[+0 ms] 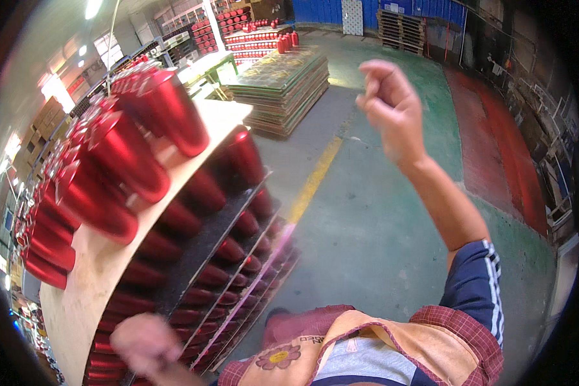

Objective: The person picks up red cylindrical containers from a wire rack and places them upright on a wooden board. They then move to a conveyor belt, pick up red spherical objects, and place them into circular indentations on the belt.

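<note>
My right hand (395, 116) is raised over the floor at the upper middle, with its fingers loosely bent and apart and nothing seen between them. My left hand (147, 344) is low at the left, smeared by motion, beside the tiered stack; its fingers cannot be made out. Glossy red bottle-shaped cylinders (125, 154) stand in rows on a pale board (202, 145), the top layer of the stack. Beneath it, more red cylinders (244, 157) fill several tiers parted by thin dark sheets. Neither hand visibly touches a cylinder.
A pile of flat boards (283, 90) stands ahead on the floor, with more red cylinders (288, 42) on and behind it. A yellow line (315, 180) runs along the green floor (360, 225). Wooden pallets (400, 32) lean at the back; clutter lines the right wall.
</note>
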Available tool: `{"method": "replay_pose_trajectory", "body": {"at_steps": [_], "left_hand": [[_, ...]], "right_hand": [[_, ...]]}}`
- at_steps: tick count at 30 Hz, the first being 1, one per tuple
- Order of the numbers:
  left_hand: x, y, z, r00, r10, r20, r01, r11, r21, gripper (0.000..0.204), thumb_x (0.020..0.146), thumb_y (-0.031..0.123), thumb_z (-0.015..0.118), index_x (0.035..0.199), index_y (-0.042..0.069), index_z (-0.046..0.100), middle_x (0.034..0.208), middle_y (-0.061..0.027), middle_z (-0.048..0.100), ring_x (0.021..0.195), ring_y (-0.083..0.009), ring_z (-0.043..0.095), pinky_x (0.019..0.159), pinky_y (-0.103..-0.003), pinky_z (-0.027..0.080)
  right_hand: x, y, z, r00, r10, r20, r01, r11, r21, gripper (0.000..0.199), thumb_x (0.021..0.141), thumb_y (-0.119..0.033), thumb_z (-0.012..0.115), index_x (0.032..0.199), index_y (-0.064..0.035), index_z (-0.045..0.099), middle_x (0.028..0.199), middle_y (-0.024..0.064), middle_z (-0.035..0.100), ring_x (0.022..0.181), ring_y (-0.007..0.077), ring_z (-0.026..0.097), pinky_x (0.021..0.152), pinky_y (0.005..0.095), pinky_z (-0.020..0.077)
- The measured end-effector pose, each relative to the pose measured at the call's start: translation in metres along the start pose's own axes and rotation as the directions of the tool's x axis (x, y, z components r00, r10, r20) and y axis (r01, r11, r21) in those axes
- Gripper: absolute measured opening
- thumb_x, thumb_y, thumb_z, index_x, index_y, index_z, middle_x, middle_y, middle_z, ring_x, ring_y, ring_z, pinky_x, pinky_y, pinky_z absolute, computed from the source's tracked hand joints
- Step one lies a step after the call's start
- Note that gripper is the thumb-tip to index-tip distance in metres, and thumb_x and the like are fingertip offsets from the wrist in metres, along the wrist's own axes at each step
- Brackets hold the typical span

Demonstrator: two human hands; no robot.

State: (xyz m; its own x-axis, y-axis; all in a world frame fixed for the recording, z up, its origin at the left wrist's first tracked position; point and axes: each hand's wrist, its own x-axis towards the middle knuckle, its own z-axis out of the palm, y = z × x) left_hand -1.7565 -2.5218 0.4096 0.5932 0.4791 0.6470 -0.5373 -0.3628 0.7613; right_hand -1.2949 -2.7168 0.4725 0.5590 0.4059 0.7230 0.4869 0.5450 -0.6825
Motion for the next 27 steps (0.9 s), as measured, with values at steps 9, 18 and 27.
{"method": "replay_pose_trajectory", "body": {"at_steps": [9, 18, 27], "left_hand": [[0.059, -0.322, 0.261, 0.381, -0.881, 0.280, 0.914, 0.313, -0.259, 0.031, 0.091, 0.018, 0.062, 0.114, -0.002, 0.056, 0.097, -0.0105, 0.064, 0.082, -0.0179, 0.064, 0.070, -0.028, 0.054], [0.277, -0.576, 0.362, 0.355, -0.906, 0.229, 0.858, 0.219, -0.464, 0.023, 0.090, 0.016, 0.064, 0.110, 0.005, 0.061, 0.095, -0.0057, 0.067, 0.083, -0.0142, 0.063, 0.071, -0.027, 0.051], [0.559, -0.752, 0.417, 0.464, -0.878, 0.120, 0.821, 0.376, -0.429, 0.016, 0.095, 0.016, 0.058, 0.106, 0.005, 0.060, 0.090, -0.0028, 0.064, 0.079, -0.0103, 0.060, 0.066, -0.023, 0.050]], "right_hand": [[0.002, 0.168, -0.142, 0.885, 0.445, -0.137, -0.411, 0.885, 0.220, 0.035, 0.080, 0.004, 0.062, 0.112, -0.0092, 0.059, 0.087, -0.0084, 0.045, 0.071, -0.0001, 0.041, 0.052, 0.0166, 0.0296], [0.127, 0.417, -0.371, 0.607, 0.673, -0.422, -0.748, 0.663, -0.020, 0.037, 0.081, 0.001, 0.063, 0.116, -0.0063, 0.058, 0.087, -0.0051, 0.049, 0.066, 0.0042, 0.045, 0.051, 0.0203, 0.0341], [0.093, 0.569, -0.633, 0.147, 0.641, -0.753, -0.827, 0.497, 0.262, 0.019, 0.090, -0.011, 0.062, 0.108, -0.0095, 0.061, 0.070, -0.0042, 0.051, 0.056, 0.0078, 0.047, 0.046, 0.0211, 0.0374]]}}
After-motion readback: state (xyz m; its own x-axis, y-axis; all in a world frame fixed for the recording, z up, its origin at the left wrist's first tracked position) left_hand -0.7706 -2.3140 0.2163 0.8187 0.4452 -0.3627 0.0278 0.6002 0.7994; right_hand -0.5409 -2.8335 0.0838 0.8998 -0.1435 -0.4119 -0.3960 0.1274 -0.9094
